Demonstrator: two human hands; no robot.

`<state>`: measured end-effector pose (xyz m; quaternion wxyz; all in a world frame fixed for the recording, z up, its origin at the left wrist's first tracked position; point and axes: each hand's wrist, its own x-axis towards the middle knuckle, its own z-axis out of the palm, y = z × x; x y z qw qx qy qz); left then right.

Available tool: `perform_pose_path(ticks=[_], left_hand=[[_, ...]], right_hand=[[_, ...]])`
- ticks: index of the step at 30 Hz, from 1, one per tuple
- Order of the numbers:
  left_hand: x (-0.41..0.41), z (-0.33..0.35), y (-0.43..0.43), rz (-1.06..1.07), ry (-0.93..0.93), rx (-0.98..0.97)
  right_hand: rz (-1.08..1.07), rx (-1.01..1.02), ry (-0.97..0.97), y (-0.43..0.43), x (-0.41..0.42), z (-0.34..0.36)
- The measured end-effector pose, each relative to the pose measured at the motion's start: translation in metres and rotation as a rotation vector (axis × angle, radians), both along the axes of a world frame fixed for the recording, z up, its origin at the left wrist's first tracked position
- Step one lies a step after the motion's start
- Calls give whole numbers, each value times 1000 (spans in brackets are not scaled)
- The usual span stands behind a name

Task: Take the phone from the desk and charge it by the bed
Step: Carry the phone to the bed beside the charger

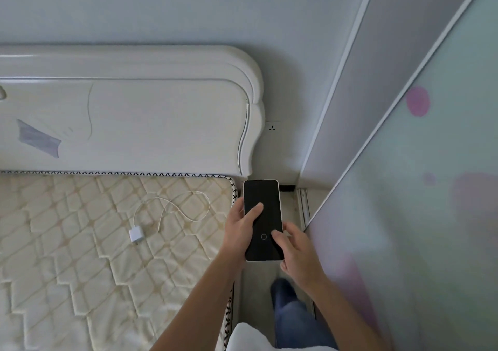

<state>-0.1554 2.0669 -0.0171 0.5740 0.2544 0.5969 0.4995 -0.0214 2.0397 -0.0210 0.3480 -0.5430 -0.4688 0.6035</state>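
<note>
A white-edged phone [265, 210] with a dark screen is held upright over the gap beside the bed. My left hand [238, 233] grips its left edge, thumb lying across the screen. My right hand [297, 253] holds its lower right edge, thumb on the screen near a small circle. A white charger plug [135, 234] with its looped white cable [183, 205] lies on the bare quilted mattress [80, 256], left of the phone. A wall socket [272, 128] sits on the wall just right of the white headboard [134, 124].
A narrow strip of floor [256, 283] runs between the mattress and a frosted sliding wardrobe door [431, 188] on the right, with its floor track [303, 202] beside it. My leg in blue jeans [291, 315] stands in that gap.
</note>
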Motion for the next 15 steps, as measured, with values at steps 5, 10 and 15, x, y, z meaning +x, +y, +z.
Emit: perform_pose_path(ticks=[5, 10, 15], left_hand=[[-16, -4, 66, 77, -30, -9], [-52, -1, 131, 251, -37, -9], [-92, 3, 165, 465, 6, -8]], right_hand=[[74, 11, -17, 81, -16, -11], [237, 101, -93, 180, -50, -11], [487, 146, -85, 249, -98, -13]])
